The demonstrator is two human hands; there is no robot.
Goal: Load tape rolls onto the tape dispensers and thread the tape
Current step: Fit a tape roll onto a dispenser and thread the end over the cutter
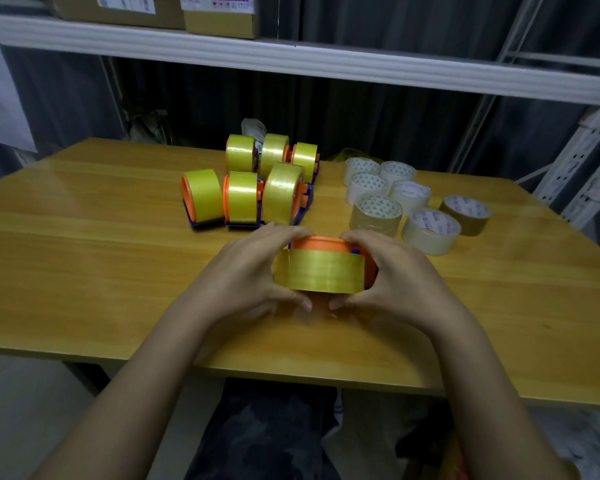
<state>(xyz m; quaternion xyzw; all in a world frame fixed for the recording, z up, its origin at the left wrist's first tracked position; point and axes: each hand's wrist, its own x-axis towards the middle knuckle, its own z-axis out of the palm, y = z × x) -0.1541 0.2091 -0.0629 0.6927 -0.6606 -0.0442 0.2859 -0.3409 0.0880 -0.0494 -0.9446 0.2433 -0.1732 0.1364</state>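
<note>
A yellow tape roll [319,270] sits on an orange and blue dispenser [321,244] at the middle of the wooden table [84,258]. My left hand [253,271] grips the roll's left side and my right hand [395,275] grips its right side, thumbs meeting under its front. Behind it stand several loaded dispensers with yellow rolls [243,197] in two rows. Most of the held dispenser's body is hidden by the roll and my fingers.
Several loose clear and white tape rolls [376,213] lie flat at the right, with one brown roll [465,214] furthest right. A white shelf beam [291,60] carrying cardboard boxes [219,15] runs overhead. A metal rack upright [582,150] stands at the right.
</note>
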